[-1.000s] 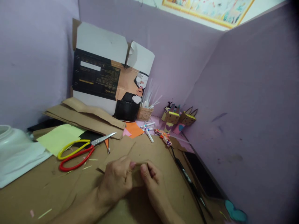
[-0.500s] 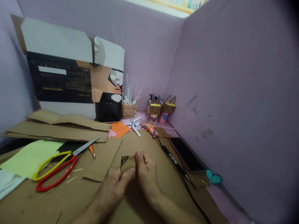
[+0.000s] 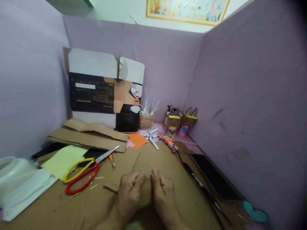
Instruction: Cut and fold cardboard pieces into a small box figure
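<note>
Between my two hands is a small piece of brown cardboard [image 3: 145, 193], low in the middle of the head view. My left hand [image 3: 130, 195] grips its left side, thumb on top and fingers curled under. On the right side, my right hand [image 3: 164, 195] pinches it in the same way. Both thumbs point away from me, a short gap apart. Brown cardboard [image 3: 96, 207] covers the table below. Scissors [image 3: 96, 167] with one yellow and one red handle lie open to the left of my hands.
Left: a white roll [image 3: 14, 179], light green paper [image 3: 66, 159] and stacked cardboard [image 3: 91, 135]. Behind: a printed box [image 3: 93, 92], a small basket [image 3: 146, 121], white markers [image 3: 153, 142] and cardboard figures [image 3: 174, 123]. Right: a cabled glue gun [image 3: 171, 143], a dark flat panel [image 3: 216, 177] and a teal heart [image 3: 255, 212].
The view has tilted up and turned left, so things sit further right and lower. My left hand has turned more upright around the cardboard, and its black stripes no longer show.
</note>
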Motion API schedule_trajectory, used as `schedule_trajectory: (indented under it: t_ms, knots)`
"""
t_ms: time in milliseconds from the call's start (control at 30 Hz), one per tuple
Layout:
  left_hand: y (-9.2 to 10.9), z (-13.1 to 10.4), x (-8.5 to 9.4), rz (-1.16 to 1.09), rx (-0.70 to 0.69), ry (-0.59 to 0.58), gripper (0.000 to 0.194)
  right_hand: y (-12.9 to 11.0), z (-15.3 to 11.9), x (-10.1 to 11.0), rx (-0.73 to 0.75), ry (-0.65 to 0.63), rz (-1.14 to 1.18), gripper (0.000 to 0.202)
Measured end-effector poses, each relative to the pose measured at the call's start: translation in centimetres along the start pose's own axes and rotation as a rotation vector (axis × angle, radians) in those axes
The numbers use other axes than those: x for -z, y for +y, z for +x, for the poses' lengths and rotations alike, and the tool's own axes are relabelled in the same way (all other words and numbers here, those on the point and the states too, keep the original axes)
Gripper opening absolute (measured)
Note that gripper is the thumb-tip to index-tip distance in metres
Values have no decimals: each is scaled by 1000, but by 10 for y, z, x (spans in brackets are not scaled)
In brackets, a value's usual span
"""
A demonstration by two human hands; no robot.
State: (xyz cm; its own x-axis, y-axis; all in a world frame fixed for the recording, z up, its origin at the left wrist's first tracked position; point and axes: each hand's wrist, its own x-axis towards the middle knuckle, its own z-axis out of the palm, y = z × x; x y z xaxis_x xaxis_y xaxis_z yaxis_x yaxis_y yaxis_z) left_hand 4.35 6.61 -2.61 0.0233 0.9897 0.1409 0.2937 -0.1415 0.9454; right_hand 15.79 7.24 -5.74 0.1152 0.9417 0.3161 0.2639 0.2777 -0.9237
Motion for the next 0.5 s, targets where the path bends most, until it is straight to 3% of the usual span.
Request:
schedule_trajectory:
  t_ms: [100, 233, 300, 367, 433, 500]
  knots:
    - [1, -2, 0, -120, 57, 5, 42, -9, -1, -3, -124, 3, 116, 45]
    - [-7, 4, 2, -330, 197, 142, 40, -16, 1, -6, -342, -198, 381, 46]
    - [-13, 9, 1, -423, 202, 256, 37, -18, 2, -6, -279, -240, 442, 41]
    - [-18, 13, -1, -448, 180, 297, 37, -19, 5, -4, -207, -178, 415, 31]
    - [-18, 15, -2, -343, 156, 250, 39, -21, 7, 1, -198, -80, 378, 23]
    - [-16, 15, -1, -195, 106, 175, 36, -21, 10, 8, -186, -60, 383, 19]
